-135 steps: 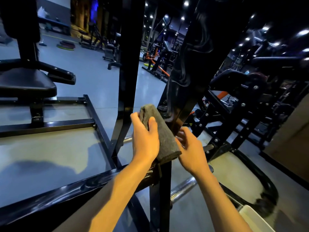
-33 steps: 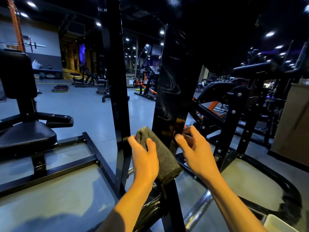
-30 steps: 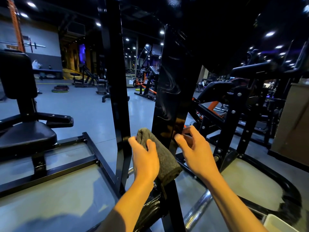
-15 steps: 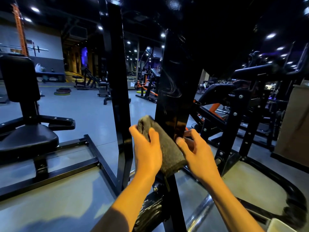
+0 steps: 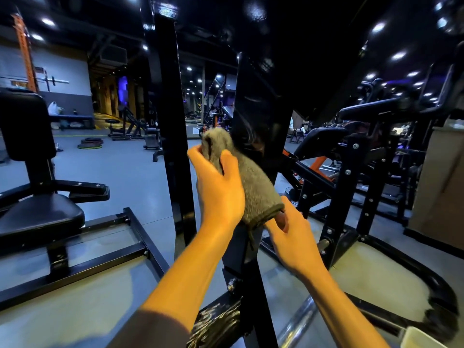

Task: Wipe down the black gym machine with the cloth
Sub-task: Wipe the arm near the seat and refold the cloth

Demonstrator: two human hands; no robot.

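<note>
The left hand [image 5: 221, 189] is gripping the grey cloth [image 5: 241, 172] and sliding it higher up the black upright [image 5: 253, 114] at frame centre — wiping's progressing — while the right hand [image 5: 292, 237], fingers loosely curled, is dropping to the cloth's lower edge.

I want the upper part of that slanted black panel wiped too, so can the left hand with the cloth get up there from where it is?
Probably yes. The left hand grips the cloth against the black panel, and the panel face above the cloth shows nothing in the way.
</note>
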